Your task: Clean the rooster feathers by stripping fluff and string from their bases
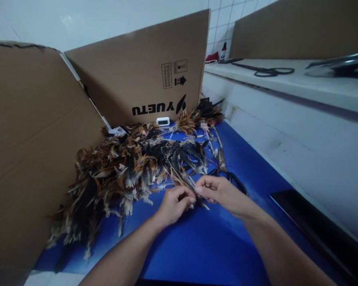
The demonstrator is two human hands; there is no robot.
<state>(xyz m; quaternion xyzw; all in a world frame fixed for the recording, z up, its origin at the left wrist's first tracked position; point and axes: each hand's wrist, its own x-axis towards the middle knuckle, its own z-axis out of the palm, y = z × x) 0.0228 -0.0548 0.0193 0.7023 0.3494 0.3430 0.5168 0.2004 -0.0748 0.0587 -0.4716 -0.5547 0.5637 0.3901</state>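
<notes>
The bare left hand (175,203) and bare right hand (216,191) nearly meet, thumbs curled against fingers; what they pinch, I cannot tell. Dark, pale-quilled feathers (183,176) lie at 12 o'clock, black-handled metal scissors (222,159) at 1, a brown-and-black feather heap (116,169) at 10, on a blue tabletop (220,254).

Left cardboard panel (32,139) and far cardboard panel (113,79) matt, smooth; feathers (116,171) rough, fluffy, frayed; bench (203,250) smooth, faint sheen; small display unit (162,121) smooth plastic; right-side scissors (222,161) dull metal blades; far wall (86,20) smooth, glossy.
</notes>
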